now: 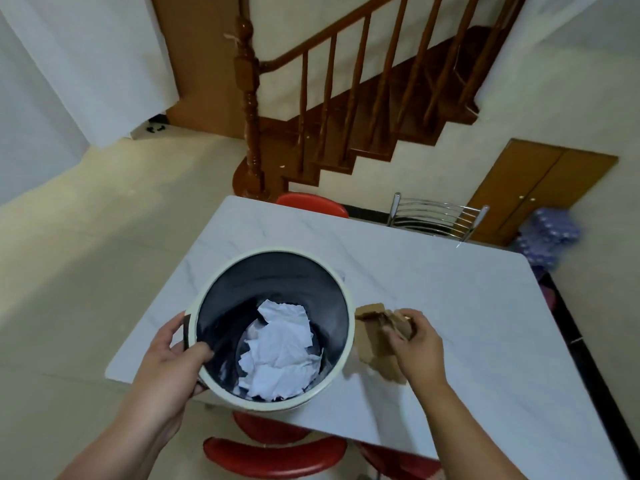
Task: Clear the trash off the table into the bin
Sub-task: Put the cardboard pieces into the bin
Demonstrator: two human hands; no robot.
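Hands are both busy. L hand [173,355] grips the bin [343,299] by its near-left rim, thumb outside, fingers curled over the edge into the dark inside. Bin has a white rim & sits at the near-left part of the table [450,306]. White crumpled paper [280,351] lies inside it. R hand [415,344] is closed on a torn brown cardboard scrap [372,327], fingers pinching its top part. Scrap is just right of the bin, its low end on the table. Red stools [273,455] show under the near edge. Metal chair [436,218] stands at the far side.
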